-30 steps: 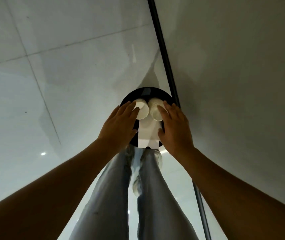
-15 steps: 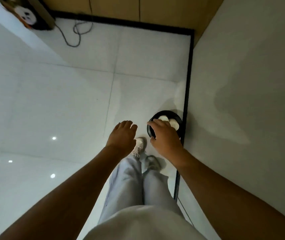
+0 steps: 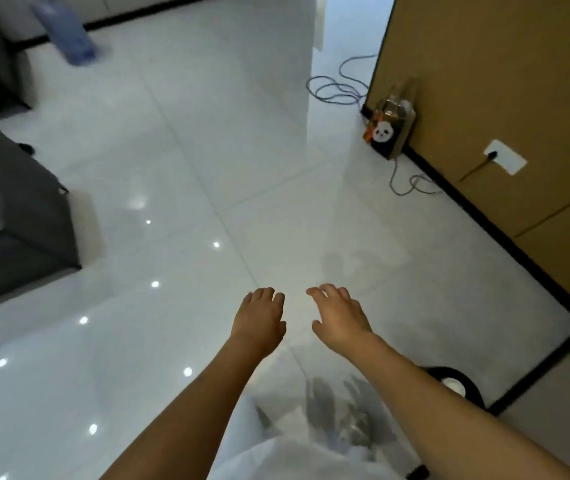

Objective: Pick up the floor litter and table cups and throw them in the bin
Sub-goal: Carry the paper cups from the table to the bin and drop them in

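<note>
The round black bin (image 3: 471, 388) stands on the floor at the lower right, in the corner by the wall, partly behind my right forearm. A white cup (image 3: 454, 385) shows inside it. My left hand (image 3: 259, 322) and my right hand (image 3: 340, 315) hang side by side over the white tiled floor, palms down, fingers relaxed, holding nothing. Both hands are well left of and beyond the bin.
A grey sofa (image 3: 10, 209) fills the left side. A panda paper bag (image 3: 390, 131) leans on the brown wall panel (image 3: 505, 91), with a grey cable (image 3: 337, 86) coiled on the floor and a wall socket (image 3: 505, 156). A blurred blue object (image 3: 69, 32) lies far left.
Both hands let go of the two white cups over the bin and drew back empty. The view swung up and left, so the bin now sits at the lower right.
</note>
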A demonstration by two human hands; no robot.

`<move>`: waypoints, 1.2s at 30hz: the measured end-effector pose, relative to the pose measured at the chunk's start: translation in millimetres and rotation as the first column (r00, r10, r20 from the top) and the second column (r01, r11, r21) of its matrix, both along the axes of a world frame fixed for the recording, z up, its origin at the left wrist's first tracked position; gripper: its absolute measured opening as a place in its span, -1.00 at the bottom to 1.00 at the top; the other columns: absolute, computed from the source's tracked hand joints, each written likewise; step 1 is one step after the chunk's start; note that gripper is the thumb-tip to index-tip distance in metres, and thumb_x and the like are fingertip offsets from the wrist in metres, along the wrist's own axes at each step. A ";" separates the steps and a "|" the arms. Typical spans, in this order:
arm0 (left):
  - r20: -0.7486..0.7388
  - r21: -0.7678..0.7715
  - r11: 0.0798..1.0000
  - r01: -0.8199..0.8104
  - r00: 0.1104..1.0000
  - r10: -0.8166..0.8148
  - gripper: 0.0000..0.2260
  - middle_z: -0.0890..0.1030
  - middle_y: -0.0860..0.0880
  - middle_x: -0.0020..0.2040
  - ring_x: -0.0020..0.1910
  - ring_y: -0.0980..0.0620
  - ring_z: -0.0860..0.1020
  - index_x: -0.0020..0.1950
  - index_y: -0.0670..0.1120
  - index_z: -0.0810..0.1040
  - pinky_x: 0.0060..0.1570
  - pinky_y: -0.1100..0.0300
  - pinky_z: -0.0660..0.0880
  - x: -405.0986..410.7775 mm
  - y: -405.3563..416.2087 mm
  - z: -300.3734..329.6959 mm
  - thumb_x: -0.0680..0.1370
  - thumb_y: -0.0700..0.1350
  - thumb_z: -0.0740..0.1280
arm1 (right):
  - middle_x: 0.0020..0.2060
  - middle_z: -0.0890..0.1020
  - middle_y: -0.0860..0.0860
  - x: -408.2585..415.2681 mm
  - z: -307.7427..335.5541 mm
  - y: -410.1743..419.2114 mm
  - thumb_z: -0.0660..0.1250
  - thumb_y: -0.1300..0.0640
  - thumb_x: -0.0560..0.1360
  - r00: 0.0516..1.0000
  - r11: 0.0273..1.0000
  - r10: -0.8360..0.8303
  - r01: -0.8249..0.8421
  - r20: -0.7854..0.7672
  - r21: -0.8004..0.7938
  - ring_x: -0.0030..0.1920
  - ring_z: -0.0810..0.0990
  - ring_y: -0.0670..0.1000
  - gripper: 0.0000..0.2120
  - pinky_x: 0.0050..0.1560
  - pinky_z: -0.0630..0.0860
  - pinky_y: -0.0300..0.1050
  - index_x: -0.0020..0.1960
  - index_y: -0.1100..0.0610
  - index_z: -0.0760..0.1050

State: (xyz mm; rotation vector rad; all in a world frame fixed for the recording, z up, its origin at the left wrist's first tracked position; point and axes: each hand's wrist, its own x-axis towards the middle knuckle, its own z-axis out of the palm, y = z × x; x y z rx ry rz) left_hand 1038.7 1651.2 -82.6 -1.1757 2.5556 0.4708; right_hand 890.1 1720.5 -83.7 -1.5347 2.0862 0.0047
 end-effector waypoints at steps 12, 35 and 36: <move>0.052 -0.037 0.843 -0.537 0.841 0.538 -0.58 0.42 -0.07 0.32 0.29 -0.06 0.36 0.39 -0.10 0.31 0.31 0.14 0.27 350.5 -161.9 32.4 0.58 0.03 0.20 | 0.44 0.28 0.02 292.9 35.5 -233.0 0.26 0.11 0.53 0.874 0.874 0.485 -0.485 -0.009 0.008 0.39 0.29 0.09 -0.43 0.29 0.35 -0.01 0.50 0.00 0.17; 0.011 0.048 0.506 -0.861 0.507 0.862 -0.55 0.43 -0.11 0.33 0.33 -0.10 0.35 0.41 -0.12 0.34 0.35 0.06 0.31 521.6 -580.5 54.3 0.57 0.03 0.26 | 0.34 0.37 0.04 471.7 59.1 -738.8 0.28 0.06 0.53 0.691 0.691 0.723 -0.723 -0.007 0.025 0.30 0.35 0.11 -0.46 0.22 0.41 0.01 0.47 0.01 0.20; 0.013 0.062 0.495 -0.867 0.497 0.868 -0.55 0.43 -0.12 0.33 0.34 -0.11 0.35 0.41 -0.12 0.35 0.35 0.05 0.31 529.3 -601.3 51.6 0.56 0.03 0.26 | 0.35 0.37 0.04 481.1 57.3 -761.2 0.28 0.06 0.53 0.685 0.685 0.728 -0.728 0.002 0.026 0.31 0.34 0.11 -0.46 0.23 0.41 0.01 0.47 0.01 0.20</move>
